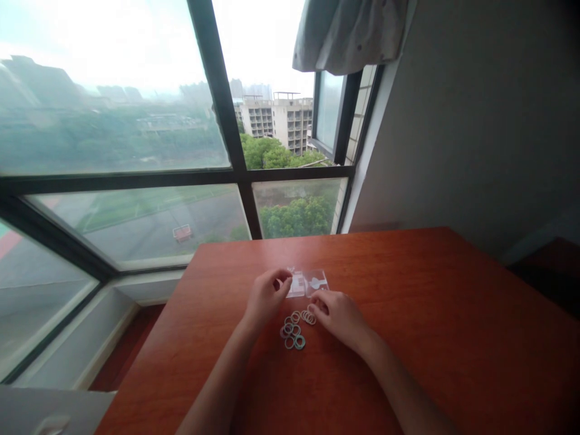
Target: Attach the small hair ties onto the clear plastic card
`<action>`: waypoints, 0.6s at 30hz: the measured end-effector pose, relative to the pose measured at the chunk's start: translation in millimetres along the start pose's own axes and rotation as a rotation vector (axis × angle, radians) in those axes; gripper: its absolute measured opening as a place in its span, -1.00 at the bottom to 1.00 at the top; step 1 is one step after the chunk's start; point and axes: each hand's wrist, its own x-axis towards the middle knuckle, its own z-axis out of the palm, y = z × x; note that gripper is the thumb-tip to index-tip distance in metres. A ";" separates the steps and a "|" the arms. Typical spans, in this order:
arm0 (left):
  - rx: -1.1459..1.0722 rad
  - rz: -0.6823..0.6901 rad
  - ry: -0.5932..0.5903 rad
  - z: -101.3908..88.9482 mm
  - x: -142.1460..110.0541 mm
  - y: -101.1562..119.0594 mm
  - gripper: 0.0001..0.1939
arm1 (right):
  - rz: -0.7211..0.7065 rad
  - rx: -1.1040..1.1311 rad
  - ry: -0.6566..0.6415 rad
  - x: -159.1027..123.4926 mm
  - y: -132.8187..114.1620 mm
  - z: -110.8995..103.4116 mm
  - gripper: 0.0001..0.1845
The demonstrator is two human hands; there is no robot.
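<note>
A small clear plastic bag (310, 281) lies flat on the red-brown wooden table (435, 314). My left hand (266, 297) pinches its left edge with curled fingers. My right hand (339, 314) rests just below the bag's right side, its fingers curled at a few small rings. Several small pale and teal elastic rings (295, 329) lie in a loose cluster on the table between my two hands, nearer to me than the bag.
A large window with dark frames (235, 175) stands beyond the table's far edge, a grey curtain (348, 33) bunched at its top. A grey wall (475, 121) runs along the right. The floor drops away left of the table.
</note>
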 end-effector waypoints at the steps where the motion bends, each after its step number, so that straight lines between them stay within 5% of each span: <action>1: -0.010 0.015 -0.049 1.2 -1.1 3.6 -0.82 | 0.008 0.011 0.037 0.8 1.3 0.4 -0.90; 5: -0.015 0.067 -0.248 7.3 -5.9 17.2 -0.83 | 0.022 0.018 0.144 2.4 5.0 2.6 -0.85; 8: -0.010 0.077 -0.292 11.9 -8.1 22.0 -0.84 | 0.009 0.006 0.181 2.2 5.0 4.1 -0.83; 14: 0.004 0.072 -0.256 15.9 -8.1 19.6 -0.87 | 0.011 0.007 0.224 2.1 3.2 8.4 -0.84; 18: 0.042 0.015 -0.106 10.3 -3.8 6.9 -0.86 | 0.012 0.016 0.204 2.1 0.3 14.5 -0.85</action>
